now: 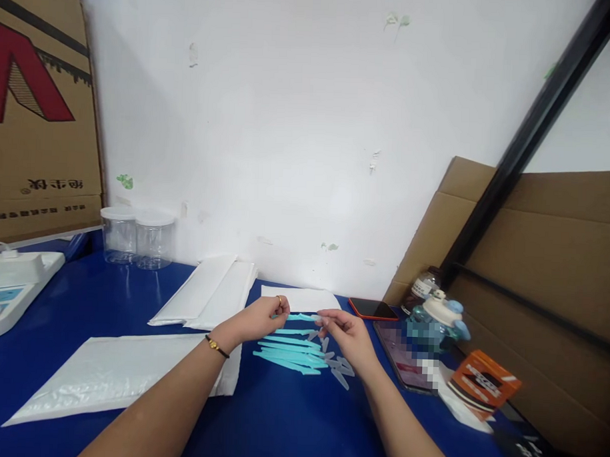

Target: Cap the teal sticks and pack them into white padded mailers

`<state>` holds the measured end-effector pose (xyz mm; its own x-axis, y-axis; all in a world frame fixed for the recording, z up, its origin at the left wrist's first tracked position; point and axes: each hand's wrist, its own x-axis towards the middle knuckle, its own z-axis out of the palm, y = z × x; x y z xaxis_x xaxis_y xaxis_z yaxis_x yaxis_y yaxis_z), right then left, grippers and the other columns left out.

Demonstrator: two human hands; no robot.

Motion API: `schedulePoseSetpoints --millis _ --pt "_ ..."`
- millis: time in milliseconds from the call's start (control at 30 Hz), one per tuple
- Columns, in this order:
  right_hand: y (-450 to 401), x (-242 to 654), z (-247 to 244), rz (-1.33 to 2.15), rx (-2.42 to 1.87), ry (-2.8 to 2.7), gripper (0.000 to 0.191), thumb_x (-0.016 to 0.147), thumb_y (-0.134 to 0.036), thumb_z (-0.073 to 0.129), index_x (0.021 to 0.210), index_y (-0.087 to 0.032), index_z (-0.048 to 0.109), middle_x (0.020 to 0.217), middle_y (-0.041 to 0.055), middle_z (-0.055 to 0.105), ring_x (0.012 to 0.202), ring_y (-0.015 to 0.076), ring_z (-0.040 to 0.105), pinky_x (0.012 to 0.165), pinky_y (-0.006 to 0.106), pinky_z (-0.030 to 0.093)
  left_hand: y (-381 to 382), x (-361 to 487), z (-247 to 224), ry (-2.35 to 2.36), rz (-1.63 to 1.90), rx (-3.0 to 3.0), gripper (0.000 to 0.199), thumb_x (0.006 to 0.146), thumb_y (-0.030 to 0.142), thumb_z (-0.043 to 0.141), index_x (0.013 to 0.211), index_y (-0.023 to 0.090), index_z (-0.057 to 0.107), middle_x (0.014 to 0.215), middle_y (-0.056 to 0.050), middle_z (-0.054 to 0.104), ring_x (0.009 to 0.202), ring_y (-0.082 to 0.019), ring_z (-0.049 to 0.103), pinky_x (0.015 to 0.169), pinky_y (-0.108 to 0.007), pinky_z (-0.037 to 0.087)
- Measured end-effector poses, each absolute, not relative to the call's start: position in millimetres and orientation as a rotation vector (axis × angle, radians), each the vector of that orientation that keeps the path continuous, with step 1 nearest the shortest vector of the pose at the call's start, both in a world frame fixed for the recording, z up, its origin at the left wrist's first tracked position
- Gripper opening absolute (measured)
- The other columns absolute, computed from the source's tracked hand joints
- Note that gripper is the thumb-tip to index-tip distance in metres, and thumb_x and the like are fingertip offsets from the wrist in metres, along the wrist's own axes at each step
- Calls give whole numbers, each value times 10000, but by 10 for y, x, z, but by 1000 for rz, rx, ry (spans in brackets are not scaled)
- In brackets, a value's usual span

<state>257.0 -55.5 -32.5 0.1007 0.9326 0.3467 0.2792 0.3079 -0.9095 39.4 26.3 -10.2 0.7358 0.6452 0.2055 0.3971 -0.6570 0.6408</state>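
My left hand [262,318] pinches the left end of a slim turquoise eyebrow razor [299,317], held level just above the table. At its right end, my right hand [350,338] has thumb and fingers closed on a small translucent cap [316,318]. Whether the cap is fully seated on the razor I cannot tell. Below my hands, several more turquoise razors [288,356] lie roughly side by side on the blue table. Several loose translucent caps [338,379] are scattered at their right ends, partly under my right hand.
White padded envelopes [104,368] lie to the left, others [203,291] behind them. Two clear jars [154,243] stand by the wall, near a power strip [17,285]. To the right are phones [372,309], a teal bottle [436,326] and an orange box [483,385].
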Motion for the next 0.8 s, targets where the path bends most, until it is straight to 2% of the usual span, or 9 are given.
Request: schedulePoseSetpoints --millis 167,333,467,533,633,800 --pt "-539 2600 -351 669 -1214 -1419 384 768 -472 584 967 -151 650 795 90 697 623 180 645 678 342 524 270 387 -98 775 580 2356 165 785 292 393 807 183 515 734 -2 581 631 -124 498 588 -227 388" --pt "-544 2473 -359 778 -1193 -1444 375 751 -457 615 965 -152 655 617 48 672 708 221 668 713 351 517 268 421 -139 735 571 2333 176 802 301 391 826 181 518 739 -3 586 616 -118 510 568 -221 392" --pt "-547 2453 -358 821 -1177 -1414 393 734 -466 628 966 -149 655 601 49 672 773 231 669 748 352 505 232 508 -183 703 552 2264 204 833 288 348 884 182 515 756 -10 601 626 -129 535 565 -233 414" --pt "-520 2539 -373 806 -1187 -1401 388 731 -457 630 956 -142 656 616 52 675 732 215 665 727 335 501 229 544 -204 738 617 2301 216 833 301 382 948 183 522 857 -37 615 738 -156 562 653 -259 440" --pt "-431 2762 -436 699 -1278 -1324 374 729 -438 616 935 -128 648 714 72 687 587 163 617 622 298 484 277 549 -256 904 756 2442 301 759 342 542 1017 187 529 1047 -78 577 940 -213 537 807 -301 421" --pt "-241 3116 -642 600 -1530 -1246 322 724 -369 569 912 -123 658 690 44 659 548 136 543 539 252 414 415 490 -381 1047 543 2637 210 726 320 581 906 213 598 991 -40 583 894 -203 562 769 -283 414"
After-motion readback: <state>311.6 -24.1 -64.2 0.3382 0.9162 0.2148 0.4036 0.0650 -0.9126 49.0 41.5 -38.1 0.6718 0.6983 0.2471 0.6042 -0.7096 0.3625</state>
